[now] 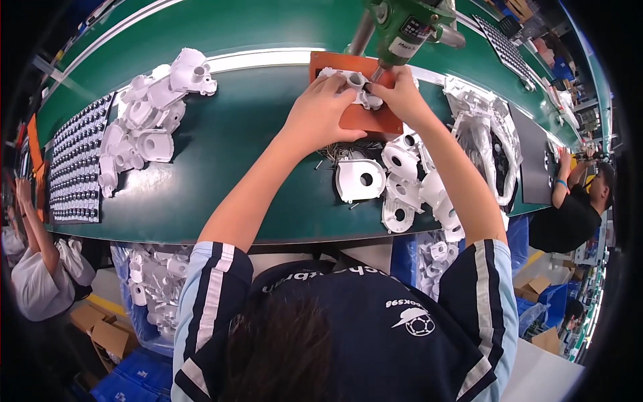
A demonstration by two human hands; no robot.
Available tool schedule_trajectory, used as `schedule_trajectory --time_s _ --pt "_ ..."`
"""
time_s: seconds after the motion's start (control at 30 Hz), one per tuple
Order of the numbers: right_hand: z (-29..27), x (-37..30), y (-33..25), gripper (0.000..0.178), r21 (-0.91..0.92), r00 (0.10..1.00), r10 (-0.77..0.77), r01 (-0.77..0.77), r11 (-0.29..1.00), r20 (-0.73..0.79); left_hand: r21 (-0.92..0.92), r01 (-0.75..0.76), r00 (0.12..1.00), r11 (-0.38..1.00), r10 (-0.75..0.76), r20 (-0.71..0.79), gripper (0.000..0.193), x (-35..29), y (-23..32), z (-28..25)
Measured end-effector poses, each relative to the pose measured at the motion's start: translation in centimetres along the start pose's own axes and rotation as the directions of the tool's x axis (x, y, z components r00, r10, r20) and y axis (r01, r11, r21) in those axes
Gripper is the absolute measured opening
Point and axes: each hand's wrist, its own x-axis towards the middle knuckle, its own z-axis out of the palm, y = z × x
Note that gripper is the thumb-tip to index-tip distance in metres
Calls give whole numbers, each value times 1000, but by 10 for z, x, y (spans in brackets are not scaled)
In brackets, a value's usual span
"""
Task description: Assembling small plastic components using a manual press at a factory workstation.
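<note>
A white plastic housing (355, 80) with a round opening lies on an orange fixture plate (378, 122) near the back of the green table. My left hand (323, 110) has its fingers closed round the housing's left side. From the right, my right hand (406, 100) grips the same housing, its fingers close beside the pointed tip of a green bench machine (410, 28). Part of the housing is hidden under my fingers. Just in front of the plate, between my forearms, lies a heap of small metal screws (329, 153).
White housings are piled on the table at left (144, 114), and white covers (360, 179) at right. A tray of black-and-silver parts (80, 164) stands far left. Bagged parts (479, 124) lie right. Blue-lined bins (157, 288) sit below the edge. A co-worker (569, 208) works at right, another at left.
</note>
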Motion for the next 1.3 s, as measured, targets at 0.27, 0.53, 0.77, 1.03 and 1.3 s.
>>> schedule_trajectory --time_s 0.27,0.53,0.77,1.03,1.3 --pt "-6 -71 -59 16 -326 822 -545 568 756 167 -279 -6 999 960 -4 -35 28 2 -22 -1" --pt "79 -110 -75 14 -510 605 -548 792 336 578 -305 36 999 952 -38 -2 24 2 -13 -6" --pt "15 -90 -81 12 -65 733 -444 550 833 516 -271 -18 999 962 6 -45 25 2 -19 1" --pt "-23 -29 -24 19 113 993 -104 99 989 47 -272 17 999 962 -24 -22 21 3 -14 -5" --pt "0 -9 -18 22 24 992 -118 119 993 -49 -273 3 999 962 -15 -41 20 1 -16 -2"
